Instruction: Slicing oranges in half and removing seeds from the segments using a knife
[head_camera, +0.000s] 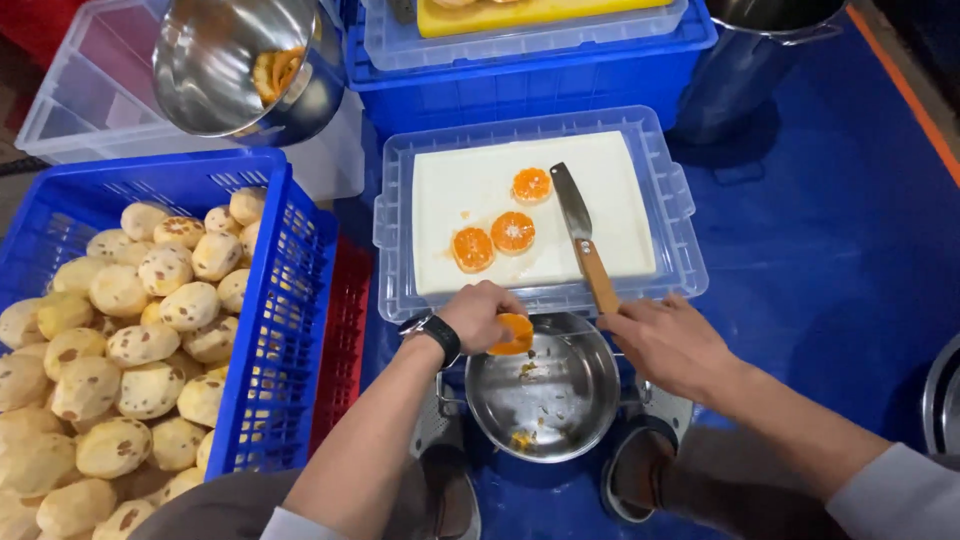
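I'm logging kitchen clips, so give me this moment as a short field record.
left hand: left hand grips an orange fruit piece over the round steel bowl
right hand: right hand open, beside the wooden-handled knife
board: white cutting board bearing three orange fruit halves
left side: blue plastic crate of pale peeled fruits

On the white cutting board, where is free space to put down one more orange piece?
The white board is bare along its left side and far edge. Its right strip, beyond the knife, is bare too. The middle is crowded: three orange halves lie beside the blade.
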